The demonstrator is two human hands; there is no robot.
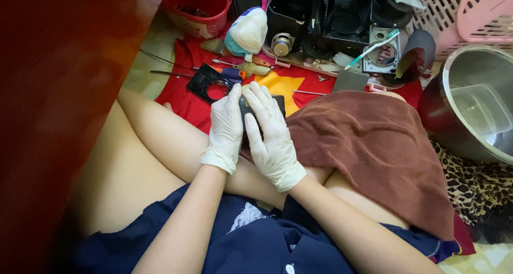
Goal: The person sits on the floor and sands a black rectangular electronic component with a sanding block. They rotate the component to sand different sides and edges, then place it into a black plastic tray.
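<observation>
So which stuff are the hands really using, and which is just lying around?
In use:
- left hand and right hand, both in white gloves
- small dark part held between them

Lying about:
- brown towel over the knee
- black frame on the red cloth
- orange-handled screwdriver
- toothbrush
- metal pot
- pink basket

floor (144, 65): pale tile | red cloth (181, 100) spread on it | pink baskets (470, 12) behind | light: warm
</observation>
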